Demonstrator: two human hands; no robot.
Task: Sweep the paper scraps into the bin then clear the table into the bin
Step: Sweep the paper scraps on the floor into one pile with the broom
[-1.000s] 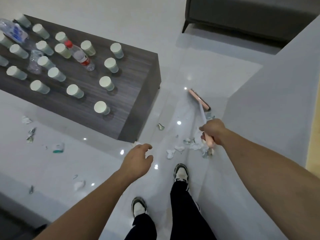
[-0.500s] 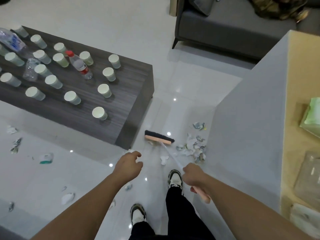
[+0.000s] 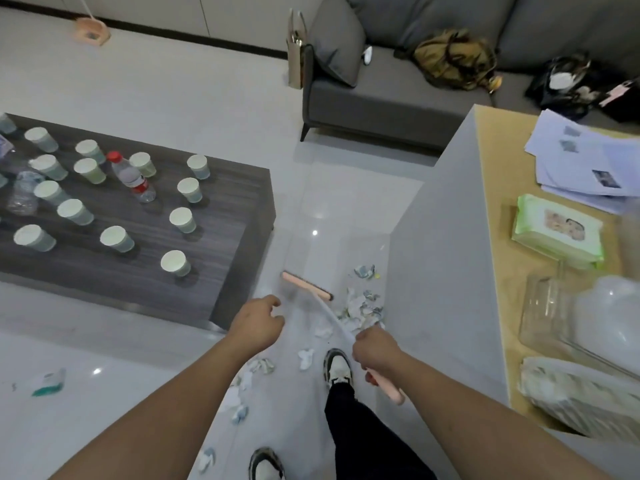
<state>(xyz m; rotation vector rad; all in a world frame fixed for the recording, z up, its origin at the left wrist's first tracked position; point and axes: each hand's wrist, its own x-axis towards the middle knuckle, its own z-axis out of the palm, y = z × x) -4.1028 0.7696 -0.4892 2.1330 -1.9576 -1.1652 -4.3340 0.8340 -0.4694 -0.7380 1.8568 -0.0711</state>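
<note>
1. Head view: floor (image 3: 145,368) still strewn with paper scraps (image 3: 362,306), now bunched beside the counter (image 3: 446,271) wall.
2. Broom (image 3: 306,287) has swung left, head between table (image 3: 221,237) and pile.
3. Right hand (image 3: 375,348) grips its handle; left hand (image 3: 258,323) hangs loosely curled, empty.
4. No bin in view; cups (image 3: 175,262) untouched.

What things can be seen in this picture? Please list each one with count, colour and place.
paper cups: about fifteen, pale, on dark table
bottles: at least two, clear, among cups
broom: one, pink, on floor
paper scraps: many, white, on floor by counter
dustpan: one, pink, far left floor
sofa: one, grey, far side
papers, wipes pack: on counter
left hand: loosely curled, empty
right hand: grips broom handle
</note>
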